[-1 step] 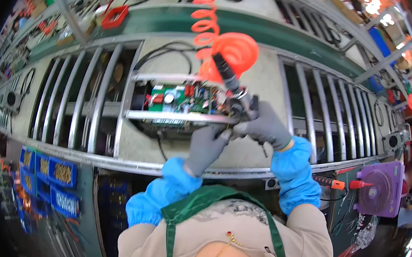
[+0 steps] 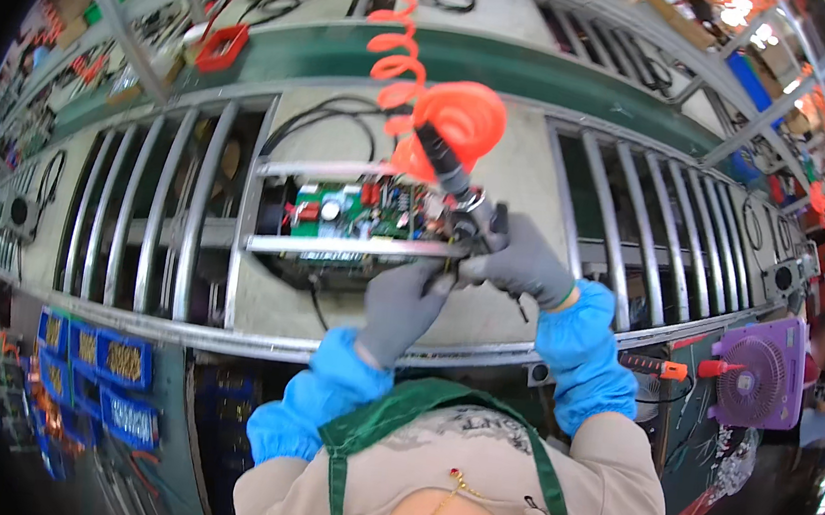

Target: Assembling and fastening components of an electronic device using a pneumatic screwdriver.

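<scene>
On the worktable lies an open metal frame unit (image 2: 333, 247) with a green circuit board (image 2: 367, 211) inside. A black air screwdriver (image 2: 442, 163), hung on a coiled orange hose (image 2: 392, 42), leans over the unit's right end. My right hand (image 2: 527, 265), in a grey glove, is closed around the lower part of the screwdriver. Beside the same end, my left hand (image 2: 399, 311), also gloved, has its fingers pinched together at the near edge. What lies between the left fingertips is too small and dark to make out. The screwdriver's tip is hidden by the hands.
Metal roller tracks (image 2: 165, 201) flank the worktable on the left, with more rollers (image 2: 651, 232) on the right. Blue bins (image 2: 127, 358) of small fasteners stand at lower left. A purple fan (image 2: 760, 375) and an orange-handled tool (image 2: 657, 368) are at right. Black cable (image 2: 322, 112) loops behind the unit.
The whole view has shifted slightly, so the unit and screwdriver appear a little lower and further left. Both hands stay at the unit's right end, their grips much the same.
</scene>
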The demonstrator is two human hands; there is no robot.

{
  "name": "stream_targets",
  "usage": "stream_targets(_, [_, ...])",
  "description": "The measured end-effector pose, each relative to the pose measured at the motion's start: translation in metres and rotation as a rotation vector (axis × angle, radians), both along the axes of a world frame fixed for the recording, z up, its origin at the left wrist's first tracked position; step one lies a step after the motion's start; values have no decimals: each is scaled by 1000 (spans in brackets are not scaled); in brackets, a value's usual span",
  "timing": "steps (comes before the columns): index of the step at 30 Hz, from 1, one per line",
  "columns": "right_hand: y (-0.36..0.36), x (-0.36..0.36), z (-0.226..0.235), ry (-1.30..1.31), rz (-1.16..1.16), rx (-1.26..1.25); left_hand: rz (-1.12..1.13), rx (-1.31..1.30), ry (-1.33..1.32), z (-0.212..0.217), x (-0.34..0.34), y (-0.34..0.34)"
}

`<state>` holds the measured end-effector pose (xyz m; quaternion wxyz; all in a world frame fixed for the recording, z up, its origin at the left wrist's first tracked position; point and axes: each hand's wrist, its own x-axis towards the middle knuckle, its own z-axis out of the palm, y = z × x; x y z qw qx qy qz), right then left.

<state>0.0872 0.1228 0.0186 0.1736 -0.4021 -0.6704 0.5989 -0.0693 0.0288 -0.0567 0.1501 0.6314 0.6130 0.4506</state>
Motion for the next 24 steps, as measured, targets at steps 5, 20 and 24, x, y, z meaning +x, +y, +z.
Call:
stream_targets(5, [-20, 4, 0, 127, -48, -5, 73, 177, 190, 50, -11, 9])
stream_targets(20, [-42, 24, 27, 406, -435, 46, -206, 126, 278, 50, -28, 65])
stream_targets(24, [-56, 42, 49, 539, -542, 329, -447, 65, 317, 46, -44, 77])
